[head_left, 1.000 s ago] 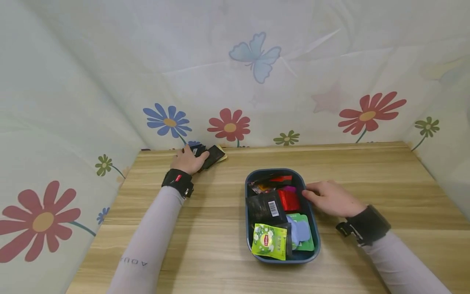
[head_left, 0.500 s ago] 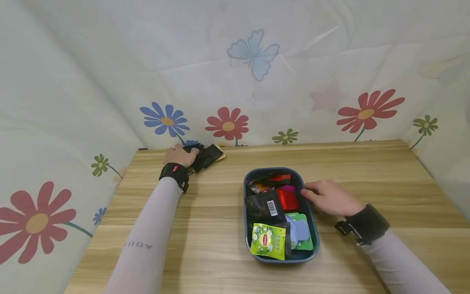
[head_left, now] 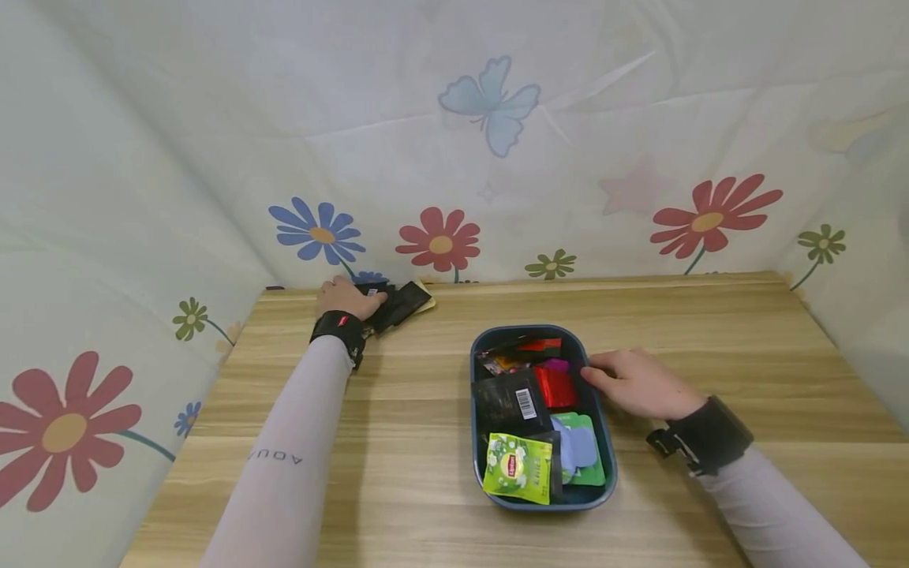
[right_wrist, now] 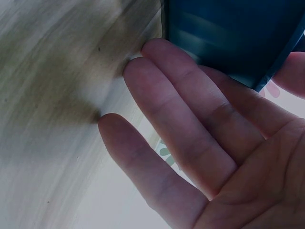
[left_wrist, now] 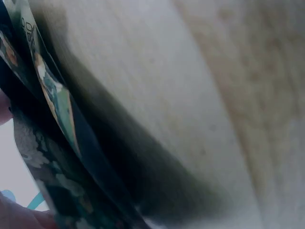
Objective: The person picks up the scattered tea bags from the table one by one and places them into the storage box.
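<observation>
At the back left of the table, my left hand (head_left: 348, 300) grips several dark sachets (head_left: 376, 290), its thumb lying over them. The left wrist view shows their patterned edges (left_wrist: 59, 102) close to the fingers, tilted above the wood. More black sachets (head_left: 406, 304) lie right beside that hand, with a pale yellow one (head_left: 429, 305) under them. My right hand (head_left: 639, 383) rests at the right side of a dark blue bin (head_left: 614, 473), thumb at its rim. In the right wrist view its fingers are extended along the table and the bin wall (right_wrist: 224, 43).
Inside the bin are a green Lipton tea bag (head_left: 518, 467), a black sachet with a barcode (head_left: 500, 402), a red packet (head_left: 557, 386) and blue and green pieces (head_left: 584, 447). A flower-printed cloth (head_left: 490, 158) walls the back and sides of the wooden table (head_left: 419, 442).
My left hand has shifted slightly left with the dark sachets, its thumb coming off the right-hand black sachets. The right hand and the bin have stayed in place.
</observation>
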`<state>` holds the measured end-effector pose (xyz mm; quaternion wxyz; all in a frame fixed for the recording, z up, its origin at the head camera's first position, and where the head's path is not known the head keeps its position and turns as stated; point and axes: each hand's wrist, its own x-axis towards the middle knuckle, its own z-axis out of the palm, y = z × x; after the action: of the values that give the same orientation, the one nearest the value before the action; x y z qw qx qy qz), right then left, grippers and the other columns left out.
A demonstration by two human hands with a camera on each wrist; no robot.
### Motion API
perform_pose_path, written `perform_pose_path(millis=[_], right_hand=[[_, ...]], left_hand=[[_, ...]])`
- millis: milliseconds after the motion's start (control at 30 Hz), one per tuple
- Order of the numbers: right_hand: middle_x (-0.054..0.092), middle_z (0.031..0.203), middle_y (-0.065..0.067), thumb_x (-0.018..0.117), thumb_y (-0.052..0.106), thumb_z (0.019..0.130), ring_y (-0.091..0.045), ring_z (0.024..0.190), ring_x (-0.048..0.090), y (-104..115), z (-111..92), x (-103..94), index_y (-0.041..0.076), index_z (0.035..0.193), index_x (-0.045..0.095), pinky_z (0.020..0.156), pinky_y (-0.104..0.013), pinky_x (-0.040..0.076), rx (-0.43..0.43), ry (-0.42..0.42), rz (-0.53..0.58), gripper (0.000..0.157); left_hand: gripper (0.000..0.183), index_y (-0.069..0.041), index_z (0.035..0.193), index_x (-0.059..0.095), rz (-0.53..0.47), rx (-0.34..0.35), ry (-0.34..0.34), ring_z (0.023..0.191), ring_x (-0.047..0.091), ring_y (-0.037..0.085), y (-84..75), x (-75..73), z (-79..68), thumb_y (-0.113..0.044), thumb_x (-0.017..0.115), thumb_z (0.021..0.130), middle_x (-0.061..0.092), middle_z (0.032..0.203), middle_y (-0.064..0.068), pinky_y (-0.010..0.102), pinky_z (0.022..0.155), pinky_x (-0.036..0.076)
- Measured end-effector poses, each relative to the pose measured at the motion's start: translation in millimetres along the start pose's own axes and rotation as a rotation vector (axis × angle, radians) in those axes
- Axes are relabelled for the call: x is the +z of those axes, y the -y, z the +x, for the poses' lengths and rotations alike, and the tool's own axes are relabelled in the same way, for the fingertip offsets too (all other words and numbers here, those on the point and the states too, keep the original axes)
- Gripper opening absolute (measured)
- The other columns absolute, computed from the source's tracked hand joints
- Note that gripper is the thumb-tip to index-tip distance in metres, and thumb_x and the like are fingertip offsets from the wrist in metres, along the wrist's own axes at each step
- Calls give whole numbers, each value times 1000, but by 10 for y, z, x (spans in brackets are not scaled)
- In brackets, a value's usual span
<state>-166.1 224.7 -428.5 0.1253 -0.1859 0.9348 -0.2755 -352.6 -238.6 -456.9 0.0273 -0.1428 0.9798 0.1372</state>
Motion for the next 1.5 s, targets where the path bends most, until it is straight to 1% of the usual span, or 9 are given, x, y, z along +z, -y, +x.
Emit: perform_pose_path(millis=[233, 333, 433, 633, 800, 1000, 1200, 1367, 1500], right_hand=[[53, 67, 3, 57, 34, 105, -15, 62, 52, 6, -1, 4, 10, 113, 73, 56, -28, 43, 10, 11, 15, 30], [53, 67, 3, 57, 33, 106, -15, 63, 52, 1, 3, 5, 9, 113, 73, 56, -28, 43, 4, 6, 15, 30], [52, 67, 3, 57, 32, 106, -14, 63, 51, -5, 5, 2, 9, 112, 73, 56, -28, 42, -3, -4, 1, 29], [54, 69, 3, 56, 30, 106, -14, 65, 52, -9, 2, -9, 7, 113, 73, 58, -29, 43, 3, -5, -10, 29], [55, 71, 2, 55, 32, 106, -15, 67, 53, -6, 11, -14, 7, 116, 73, 59, -30, 43, 15, 5, -7, 32], [54, 70, 2, 56, 34, 106, -15, 66, 52, -9, 21, -21, 8, 114, 73, 58, -29, 42, 17, 8, 4, 32], [54, 69, 2, 56, 32, 106, -15, 65, 51, -14, 30, -18, 8, 114, 73, 57, -29, 42, 18, 8, 4, 31], [55, 72, 1, 55, 32, 107, -16, 67, 52, -1, 27, -13, 6, 120, 72, 59, -31, 42, 27, 9, 12, 34], [55, 75, 2, 54, 33, 107, -14, 68, 52, 3, 24, -6, 8, 118, 72, 61, -31, 41, 14, -5, 7, 33]], left_hand=[[112, 13, 150, 34, -11, 39, -47, 133, 48, 48, 19, -86, -86, -68, 64, 79, 47, 144, 34, 57, 112, 44], [112, 13, 149, 38, 22, 113, -86, 131, 51, 48, -24, -158, -180, -69, 63, 77, 49, 143, 33, 56, 110, 46], [107, 10, 146, 46, 12, 202, -137, 128, 54, 47, -132, -246, -341, -67, 65, 74, 54, 140, 31, 56, 106, 49], [93, 3, 136, 56, -111, 434, -208, 118, 57, 39, -455, -366, -787, -59, 75, 69, 61, 131, 24, 52, 100, 51], [92, -3, 140, 54, -213, 620, -189, 112, 55, 30, -700, -416, -1174, -55, 80, 70, 62, 133, 16, 46, 93, 53], [88, -8, 140, 52, -272, 824, -163, 111, 54, 23, -965, -462, -1628, -48, 84, 69, 63, 128, 8, 41, 90, 54], [89, -11, 142, 51, -281, 978, -108, 114, 52, 19, -1178, -460, -2084, -48, 85, 68, 61, 129, 4, 35, 90, 53], [90, -13, 143, 50, -239, 1105, -77, 114, 51, 14, -1301, -380, -2412, -52, 84, 68, 58, 131, 0, 31, 93, 52], [93, -14, 144, 48, -189, 1198, -61, 114, 50, 11, -1361, -323, -2638, -54, 83, 68, 57, 129, -3, 29, 99, 49]])
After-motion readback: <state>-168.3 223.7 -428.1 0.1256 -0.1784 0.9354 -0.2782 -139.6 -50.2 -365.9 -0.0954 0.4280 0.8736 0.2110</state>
